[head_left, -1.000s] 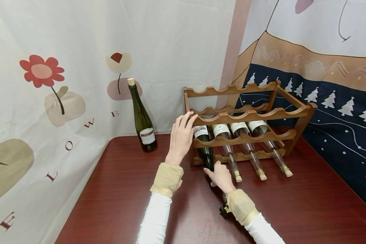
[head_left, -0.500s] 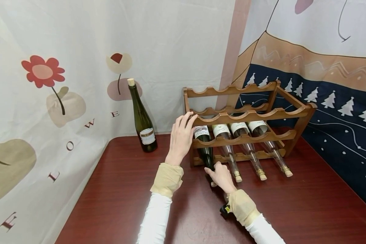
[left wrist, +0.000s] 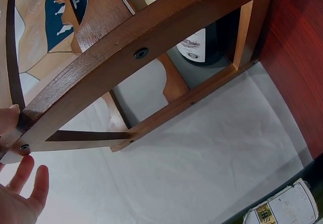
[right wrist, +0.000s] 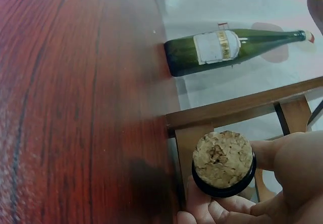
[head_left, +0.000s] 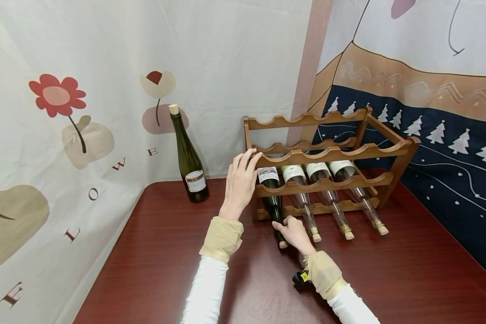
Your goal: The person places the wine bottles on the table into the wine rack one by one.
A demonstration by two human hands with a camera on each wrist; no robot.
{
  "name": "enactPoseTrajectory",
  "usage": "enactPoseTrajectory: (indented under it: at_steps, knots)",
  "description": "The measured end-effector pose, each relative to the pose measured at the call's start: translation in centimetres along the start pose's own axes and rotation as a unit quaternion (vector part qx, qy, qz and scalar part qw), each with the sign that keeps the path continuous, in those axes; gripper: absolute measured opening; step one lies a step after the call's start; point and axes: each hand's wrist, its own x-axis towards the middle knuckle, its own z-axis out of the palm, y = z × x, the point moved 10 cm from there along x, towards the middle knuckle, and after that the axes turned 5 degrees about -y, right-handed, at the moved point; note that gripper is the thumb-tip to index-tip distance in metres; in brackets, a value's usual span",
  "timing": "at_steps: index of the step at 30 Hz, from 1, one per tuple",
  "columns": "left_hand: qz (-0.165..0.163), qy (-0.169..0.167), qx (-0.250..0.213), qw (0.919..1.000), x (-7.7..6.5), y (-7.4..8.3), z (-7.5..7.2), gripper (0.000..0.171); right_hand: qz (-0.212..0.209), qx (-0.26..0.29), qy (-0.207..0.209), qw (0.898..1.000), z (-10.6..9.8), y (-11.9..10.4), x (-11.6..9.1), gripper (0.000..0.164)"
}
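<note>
A dark green wine bottle (head_left: 273, 203) lies in the leftmost lower slot of the wooden wine rack (head_left: 326, 155), its neck toward me. My right hand (head_left: 294, 234) holds this bottle by the neck, with the thumb on one side. In the right wrist view its cork (right wrist: 222, 158) faces the camera and fingers curl beneath the neck. My left hand (head_left: 240, 180) grips the rack's front left top corner. In the left wrist view, fingertips (left wrist: 41, 182) show below that corner (left wrist: 20, 141) and another digit presses against the post.
Three clear corked bottles (head_left: 301, 199) lie in the lower slots to the right, necks sticking out. Another green corked bottle (head_left: 189, 166) stands upright at the back left of the red-brown table (head_left: 166, 252). Printed cloth (head_left: 227, 67) hangs close behind.
My right hand has shifted slightly to the right on the neck, and more of the bottle's cork end shows. The bottle's label has turned a little. My left hand stays on the rack.
</note>
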Motion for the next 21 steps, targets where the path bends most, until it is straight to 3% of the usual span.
enactPoseTrajectory:
  at_steps: [13, 21]
  knots:
    - [0.003, 0.009, 0.002, 1.0, -0.08, 0.0, -0.13, 0.045, 0.014, -0.007, -0.018, 1.0, 0.25, 0.31, 0.35, 0.034]
    - [0.003, 0.005, 0.001, 1.0, -0.03, -0.03, -0.05, 0.041, -0.001, -0.065, -0.032, 0.997, -0.57, -0.58, -0.15, 0.038]
